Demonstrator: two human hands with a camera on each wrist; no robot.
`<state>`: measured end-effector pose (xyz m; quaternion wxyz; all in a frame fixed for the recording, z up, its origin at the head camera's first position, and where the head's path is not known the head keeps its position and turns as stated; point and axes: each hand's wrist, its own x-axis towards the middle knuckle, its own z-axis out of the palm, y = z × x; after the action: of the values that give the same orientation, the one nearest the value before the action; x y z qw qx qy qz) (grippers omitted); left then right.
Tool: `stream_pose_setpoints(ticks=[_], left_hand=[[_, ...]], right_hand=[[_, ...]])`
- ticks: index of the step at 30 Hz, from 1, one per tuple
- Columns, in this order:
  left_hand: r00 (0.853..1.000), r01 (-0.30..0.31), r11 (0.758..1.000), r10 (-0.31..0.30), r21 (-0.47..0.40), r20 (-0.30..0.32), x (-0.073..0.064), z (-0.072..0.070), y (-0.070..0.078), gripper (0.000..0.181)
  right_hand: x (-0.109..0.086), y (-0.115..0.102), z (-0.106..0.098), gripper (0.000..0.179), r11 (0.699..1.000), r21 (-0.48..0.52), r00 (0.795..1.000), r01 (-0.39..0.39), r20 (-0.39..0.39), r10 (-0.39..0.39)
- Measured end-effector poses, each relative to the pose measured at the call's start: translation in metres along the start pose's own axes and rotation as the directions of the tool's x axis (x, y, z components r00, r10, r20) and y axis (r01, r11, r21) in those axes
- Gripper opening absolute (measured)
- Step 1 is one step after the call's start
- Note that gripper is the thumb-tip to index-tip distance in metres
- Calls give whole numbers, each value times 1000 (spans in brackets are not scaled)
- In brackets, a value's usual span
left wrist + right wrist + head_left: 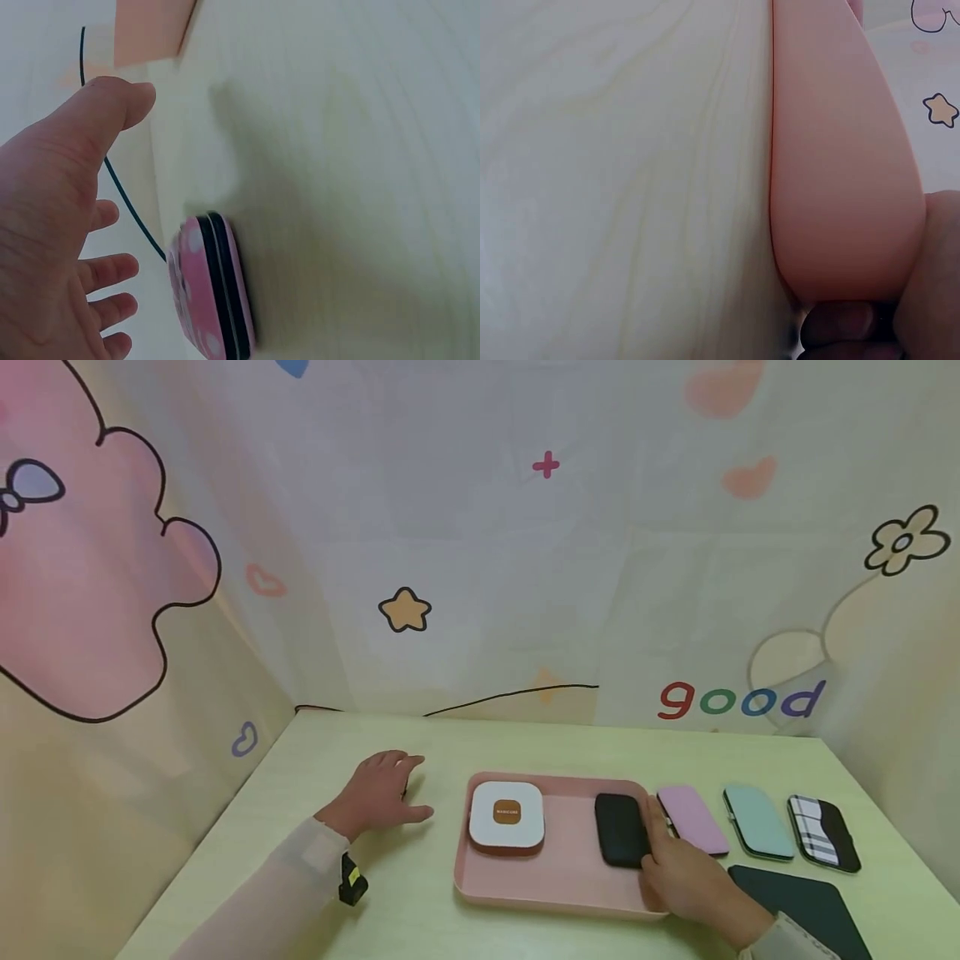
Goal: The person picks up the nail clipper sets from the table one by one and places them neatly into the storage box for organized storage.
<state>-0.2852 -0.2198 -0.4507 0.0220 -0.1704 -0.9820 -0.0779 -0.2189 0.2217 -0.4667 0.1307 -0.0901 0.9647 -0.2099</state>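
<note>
My left hand [386, 789] hovers to the left of the pink tray [573, 881], thumb and fingers spread and nothing held. In the left wrist view a pink case with pale dots and a dark edge [199, 289] stands on the table near those fingers; the head view hides it. My right hand [690, 877] grips the tray's right end, and the right wrist view shows fingertips [840, 322] curled at that wall [840, 165]. In the tray, a white box with a brown label [506, 814] sits at the left and a black case [621, 831] at the right.
Right of the tray lie a lilac case [693, 821], a mint case [759, 821] and a plaid-and-black case [823, 832] in a row. A dark flat rectangle [802, 906] lies in front of them. A printed curtain [487, 527] surrounds the table.
</note>
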Motion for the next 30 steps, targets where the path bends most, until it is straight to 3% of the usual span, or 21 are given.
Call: stream_pose_setpoints(ticks=[11, 19, 30], left_hand=[[995, 50, 999, -49, -3, 92, -3, 6, -20, 99], [991, 67, 997, -63, -26, 120, -4, 13, -35, 100], [979, 103, 988, -82, -111, 187, -4, 8, -36, 103]], right_hand=[[-4, 4, 1, 83, 1000, 3, 999, 26, -26, -25], [-3, 3, 2, 83, 999, 25, 999, 23, -24, -22], [-4, 5, 2, 83, 999, 18, 999, 32, -38, -31]])
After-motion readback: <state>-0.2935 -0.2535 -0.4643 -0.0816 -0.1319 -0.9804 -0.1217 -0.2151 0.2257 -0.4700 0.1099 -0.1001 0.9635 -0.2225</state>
